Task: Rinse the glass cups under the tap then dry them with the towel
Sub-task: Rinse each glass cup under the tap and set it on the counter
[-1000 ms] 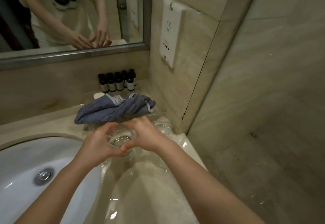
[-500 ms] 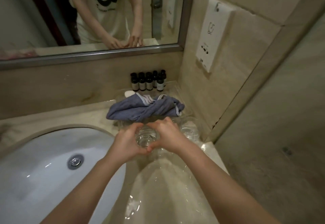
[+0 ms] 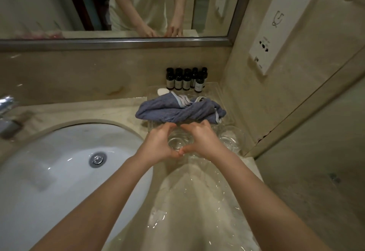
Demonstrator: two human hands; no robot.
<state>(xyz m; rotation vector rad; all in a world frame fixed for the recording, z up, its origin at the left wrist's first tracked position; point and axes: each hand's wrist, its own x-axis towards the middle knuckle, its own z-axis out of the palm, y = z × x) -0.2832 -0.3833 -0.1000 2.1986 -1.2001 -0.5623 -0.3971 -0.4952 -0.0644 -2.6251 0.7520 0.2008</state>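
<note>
Both my forearms enter from the bottom of the frame and converge at centre. My left hand (image 3: 158,144) and right hand (image 3: 203,142) face each other, fingers curled. Fingertips nearly meet at the top, thumbs touch at the bottom, forming a ring. Both arms are bare.

Both forearms bare to the elbow, no sleeves, no watch or rings showing; in the mirror, a pale cream short-sleeved T-shirt (image 3: 146,0) with bold black lettering.
</note>
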